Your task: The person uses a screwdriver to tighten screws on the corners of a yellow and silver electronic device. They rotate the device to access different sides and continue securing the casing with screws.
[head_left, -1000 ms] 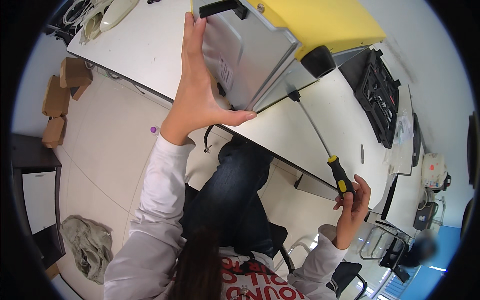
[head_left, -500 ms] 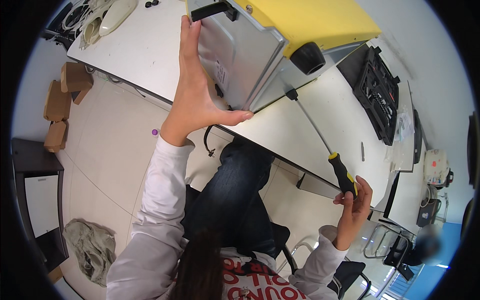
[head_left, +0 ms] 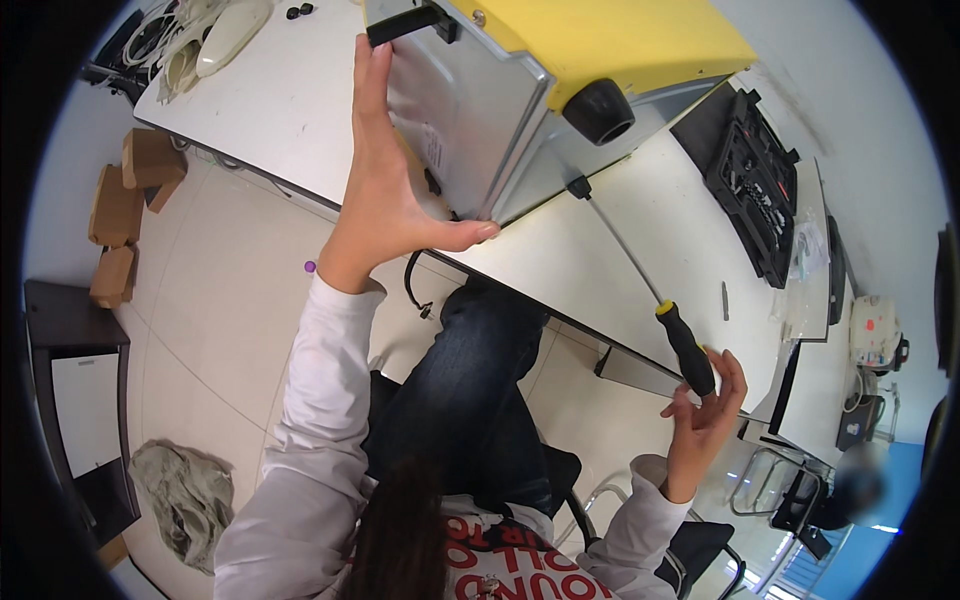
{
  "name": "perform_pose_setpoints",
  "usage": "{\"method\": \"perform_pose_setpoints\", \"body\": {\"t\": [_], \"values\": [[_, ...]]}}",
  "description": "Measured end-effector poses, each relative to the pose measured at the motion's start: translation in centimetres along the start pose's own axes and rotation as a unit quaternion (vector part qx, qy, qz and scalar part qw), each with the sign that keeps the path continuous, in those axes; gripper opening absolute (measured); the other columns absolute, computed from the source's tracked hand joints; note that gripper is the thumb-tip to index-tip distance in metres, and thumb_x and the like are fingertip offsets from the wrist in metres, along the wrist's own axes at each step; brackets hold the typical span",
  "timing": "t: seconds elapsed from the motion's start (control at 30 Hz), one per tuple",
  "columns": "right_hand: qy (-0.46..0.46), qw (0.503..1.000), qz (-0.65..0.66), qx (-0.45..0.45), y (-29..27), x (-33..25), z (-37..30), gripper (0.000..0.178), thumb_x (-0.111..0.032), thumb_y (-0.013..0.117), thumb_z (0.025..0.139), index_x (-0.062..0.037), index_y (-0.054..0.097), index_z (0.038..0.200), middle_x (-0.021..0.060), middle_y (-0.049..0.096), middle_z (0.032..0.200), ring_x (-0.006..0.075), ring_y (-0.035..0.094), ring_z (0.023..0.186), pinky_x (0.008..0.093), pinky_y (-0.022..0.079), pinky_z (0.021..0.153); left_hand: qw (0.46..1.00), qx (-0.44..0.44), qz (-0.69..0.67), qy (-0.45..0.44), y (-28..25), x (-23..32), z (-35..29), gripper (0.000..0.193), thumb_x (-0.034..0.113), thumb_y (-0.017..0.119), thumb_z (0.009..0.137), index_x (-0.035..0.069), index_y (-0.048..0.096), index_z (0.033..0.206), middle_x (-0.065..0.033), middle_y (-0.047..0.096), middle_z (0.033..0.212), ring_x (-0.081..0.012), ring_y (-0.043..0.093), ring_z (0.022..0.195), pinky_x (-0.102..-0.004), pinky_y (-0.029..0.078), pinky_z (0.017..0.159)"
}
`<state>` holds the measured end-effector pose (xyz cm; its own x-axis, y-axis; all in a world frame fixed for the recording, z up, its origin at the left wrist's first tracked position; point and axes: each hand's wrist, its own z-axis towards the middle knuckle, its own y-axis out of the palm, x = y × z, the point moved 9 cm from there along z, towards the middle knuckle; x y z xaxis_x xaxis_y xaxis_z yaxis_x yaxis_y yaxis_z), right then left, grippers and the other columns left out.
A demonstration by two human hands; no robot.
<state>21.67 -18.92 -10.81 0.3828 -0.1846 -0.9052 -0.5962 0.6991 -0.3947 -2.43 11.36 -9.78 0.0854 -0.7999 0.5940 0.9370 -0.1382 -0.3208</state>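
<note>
A box-shaped appliance (head_left: 660, 40) with a yellow shell and bare metal panels rests tilted on the white table. My left hand (head_left: 385, 190) spans its metal side, thumb at the lower edge, fingertips up by a black handle (head_left: 410, 22). A thick black rubber foot (head_left: 600, 111) sticks out of the underside. My right hand (head_left: 708, 415) has its fingers round the end of a long screwdriver (head_left: 688, 350) with a black and yellow handle; the thumb stands a little apart. The screwdriver's shaft reaches a small black piece (head_left: 580, 187) on the underside, which hides the tip.
A black tool case (head_left: 755, 190) lies open on the right of the table (head_left: 640, 220), a thin metal piece (head_left: 725, 300) near it. Cables (head_left: 150, 40) and a pale plastic cover (head_left: 235, 35) lie far left. A plug cord (head_left: 412, 285) hangs over the edge. Cardboard boxes (head_left: 115, 215) stand on the floor.
The screwdriver handle has turned about its length, showing less yellow. My right thumb has shifted off the handle. The appliance and my left hand have moved slightly left.
</note>
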Motion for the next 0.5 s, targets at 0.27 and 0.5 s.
{"method": "perform_pose_setpoints", "body": {"t": [0.27, 0.5], "values": [[0.015, 1.000, 0.015, 0.010, -1.6, 1.6, -0.2, 0.050, 0.007, 0.059, 0.084, -0.0040, 0.039, 0.129, 0.0131, 0.052, 0.115, 0.0177, 0.061, 0.084, 0.0224, 0.054, 0.062, 1.000, 0.004, -0.001, -0.026, -0.1, -0.6, 0.0, 0.146, 0.060, 0.083, 0.041, 0.012, -0.003, 0.150, -0.0205, 0.015, 0.152, -0.0362, 0.024, 0.138, -0.0500, 0.023, 0.111], [-0.002, 1.000, -0.009, 0.017, -0.1, -0.4, -0.1, 0.059, 0.014, 0.062, 0.074, -0.0053, 0.044, 0.127, 0.0115, 0.050, 0.123, 0.0188, 0.060, 0.095, 0.0222, 0.056, 0.061, 0.996, -0.002, -0.043, -0.080, 0.4, -0.9, -0.5, 0.145, 0.058, 0.085, 0.043, 0.007, -0.001, 0.149, -0.0177, 0.012, 0.152, -0.0359, 0.027, 0.137, -0.0511, 0.023, 0.110]]}}
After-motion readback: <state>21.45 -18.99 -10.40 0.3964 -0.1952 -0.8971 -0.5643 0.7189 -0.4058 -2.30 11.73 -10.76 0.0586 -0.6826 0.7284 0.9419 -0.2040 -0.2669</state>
